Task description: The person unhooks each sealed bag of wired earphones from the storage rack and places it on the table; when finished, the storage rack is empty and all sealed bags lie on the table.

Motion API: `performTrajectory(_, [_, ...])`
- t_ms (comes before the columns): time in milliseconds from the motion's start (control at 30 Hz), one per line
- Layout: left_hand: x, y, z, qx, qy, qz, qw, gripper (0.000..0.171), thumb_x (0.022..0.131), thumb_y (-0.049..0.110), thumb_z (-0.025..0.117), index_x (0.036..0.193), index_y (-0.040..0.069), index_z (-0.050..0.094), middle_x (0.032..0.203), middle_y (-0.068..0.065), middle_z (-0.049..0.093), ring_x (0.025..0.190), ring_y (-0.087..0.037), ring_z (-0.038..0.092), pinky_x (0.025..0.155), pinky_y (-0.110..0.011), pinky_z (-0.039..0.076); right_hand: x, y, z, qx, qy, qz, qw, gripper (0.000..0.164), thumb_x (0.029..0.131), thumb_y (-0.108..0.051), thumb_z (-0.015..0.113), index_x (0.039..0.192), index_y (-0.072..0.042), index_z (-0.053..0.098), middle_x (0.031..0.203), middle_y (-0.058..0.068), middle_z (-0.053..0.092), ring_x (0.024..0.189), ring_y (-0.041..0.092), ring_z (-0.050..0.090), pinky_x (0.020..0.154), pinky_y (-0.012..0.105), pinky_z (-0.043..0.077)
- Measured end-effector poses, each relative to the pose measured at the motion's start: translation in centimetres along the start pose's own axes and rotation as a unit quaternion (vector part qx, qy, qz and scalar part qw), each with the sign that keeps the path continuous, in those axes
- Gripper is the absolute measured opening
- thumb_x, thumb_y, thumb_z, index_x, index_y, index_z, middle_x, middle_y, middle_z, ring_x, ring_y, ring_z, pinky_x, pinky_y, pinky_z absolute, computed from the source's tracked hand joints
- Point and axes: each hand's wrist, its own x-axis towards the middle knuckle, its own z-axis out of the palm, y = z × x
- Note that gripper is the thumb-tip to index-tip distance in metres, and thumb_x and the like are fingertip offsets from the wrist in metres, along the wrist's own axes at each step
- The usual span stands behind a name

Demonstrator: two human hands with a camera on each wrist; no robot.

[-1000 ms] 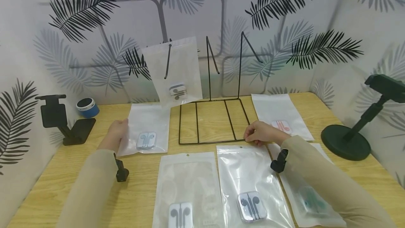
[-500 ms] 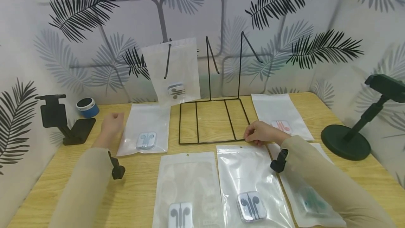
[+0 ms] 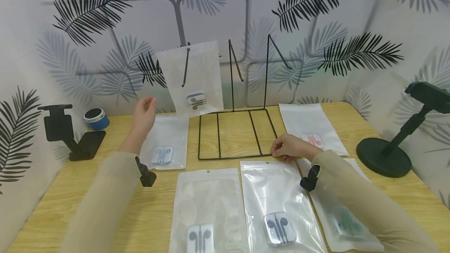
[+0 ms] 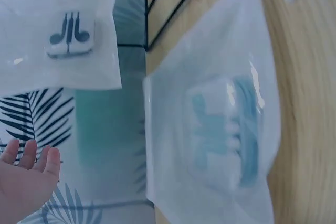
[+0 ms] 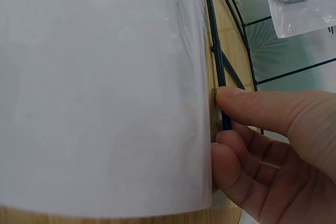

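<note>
A black wire display rack (image 3: 240,158) stands on the table, with hooked arms at its back. From its left hook hangs a clear zip bag (image 3: 197,71) holding boxed earphones with grey print. My right hand (image 3: 291,146) pinches the rack's front right corner; the right wrist view shows thumb and fingers (image 5: 247,98) at the black wire. My left hand (image 3: 145,116) is raised left of the hanging bag, with nothing in it and its fingers loosely bent. Below it, another bag (image 3: 179,136) with light-blue-printed earphones lies flat; this bag (image 4: 210,129) fills much of the left wrist view.
Bags with earphones lie in front: one in the middle (image 3: 211,194), a shiny one (image 3: 270,186) and a green one (image 3: 346,206) under my right forearm. A bag with red print (image 3: 302,118) lies behind. Phone stands (image 3: 59,128) (image 3: 384,158) and a blue round speaker (image 3: 97,120) flank them.
My left hand has left the edge of the light-blue earphone bag, drawn left, then risen up and right toward the hanging bag. My right hand stays on the rack corner.
</note>
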Motion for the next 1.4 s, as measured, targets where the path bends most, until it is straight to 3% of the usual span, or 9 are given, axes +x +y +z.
performTrajectory(100, [0.7,0.4,0.9,-0.022,-0.010,0.010,0.9997,0.054,0.086,0.041,0.033,0.124,0.003,0.029,0.125,-0.012,0.031,0.115,-0.022,0.028,0.095,-0.034,0.024,0.0,0.0,0.0,0.002,-0.002,-0.003,1.000,0.005,0.075,-0.010,0.061,0.078,-0.006,0.062,0.058,0.005,0.049,0.047,0.014,0.043,0.040,0.026,0.042])
performTrajectory(333, [4.9,-3.0,2.9,-0.082,-0.032,0.020,0.9959,0.056,0.082,0.041,0.044,0.130,0.020,0.023,0.132,0.000,0.024,0.119,-0.013,0.022,0.097,-0.032,0.020,0.1,0.4,-0.2,0.001,-0.004,-0.013,1.000,0.005,0.075,-0.011,0.061,0.077,-0.007,0.062,0.058,0.005,0.050,0.047,0.014,0.043,0.040,0.026,0.042])
performTrajectory(500, [3.7,-0.6,3.7,-0.069,-0.038,0.024,0.9966,0.055,0.086,0.036,0.040,0.132,0.018,0.018,0.134,-0.001,0.022,0.120,-0.015,0.022,0.097,-0.032,0.019,0.2,0.4,-0.1,-0.002,-0.004,-0.015,1.000,0.005,0.075,-0.011,0.061,0.077,-0.007,0.062,0.058,0.005,0.050,0.047,0.014,0.043,0.040,0.026,0.042])
performTrajectory(567, [2.1,1.7,3.7,-0.062,-0.037,0.027,0.9970,0.051,0.088,0.034,0.037,0.132,0.014,0.021,0.132,-0.003,0.025,0.118,-0.015,0.025,0.096,-0.030,0.022,0.1,0.4,-0.1,-0.001,-0.004,-0.014,1.000,0.005,0.075,-0.011,0.061,0.077,-0.007,0.062,0.058,0.005,0.050,0.047,0.014,0.043,0.040,0.025,0.042])
performTrajectory(633, [1.4,2.8,3.7,-0.078,-0.037,0.031,0.9958,0.047,0.089,0.028,0.037,0.131,0.011,0.025,0.131,-0.004,0.027,0.118,-0.015,0.026,0.096,-0.028,0.022,0.1,0.4,-0.1,0.001,-0.004,-0.012,1.000,0.005,0.075,-0.010,0.061,0.077,-0.006,0.062,0.058,0.005,0.050,0.047,0.014,0.043,0.039,0.025,0.042])
performTrajectory(767, [0.7,4.2,3.9,-0.107,-0.026,0.007,0.9938,0.042,0.089,0.021,0.036,0.129,0.009,0.027,0.130,-0.006,0.030,0.117,-0.015,0.027,0.096,-0.027,0.021,0.0,0.3,0.0,0.005,-0.005,-0.008,1.000,0.005,0.075,-0.010,0.061,0.078,-0.006,0.062,0.058,0.005,0.050,0.047,0.014,0.043,0.039,0.024,0.041])
performTrajectory(933, [1.1,4.4,4.3,-0.135,-0.003,-0.004,0.9909,0.041,0.088,0.017,0.039,0.128,0.009,0.029,0.128,-0.008,0.033,0.115,-0.016,0.030,0.095,-0.027,0.024,-0.1,0.2,0.0,0.007,-0.005,-0.007,1.000,0.005,0.075,-0.010,0.061,0.077,-0.006,0.062,0.058,0.006,0.050,0.047,0.014,0.043,0.040,0.025,0.042])
performTrajectory(1167, [1.9,3.2,4.9,-0.132,-0.009,-0.018,0.9911,0.042,0.089,0.024,0.037,0.129,0.011,0.030,0.128,-0.004,0.033,0.115,-0.013,0.030,0.095,-0.024,0.024,0.0,0.2,-0.1,0.002,-0.004,-0.012,1.000,0.005,0.075,-0.011,0.061,0.077,-0.006,0.062,0.058,0.006,0.050,0.047,0.014,0.044,0.039,0.025,0.042])
performTrajectory(1400, [1.8,2.9,5.3,-0.122,-0.001,-0.014,0.9924,0.047,0.090,0.026,0.033,0.131,0.006,0.021,0.134,-0.005,0.021,0.119,-0.012,0.021,0.096,-0.022,0.020,0.0,0.1,0.0,0.006,-0.003,-0.007,1.000,0.005,0.074,-0.010,0.061,0.077,-0.006,0.062,0.058,0.005,0.050,0.047,0.014,0.044,0.039,0.025,0.042])
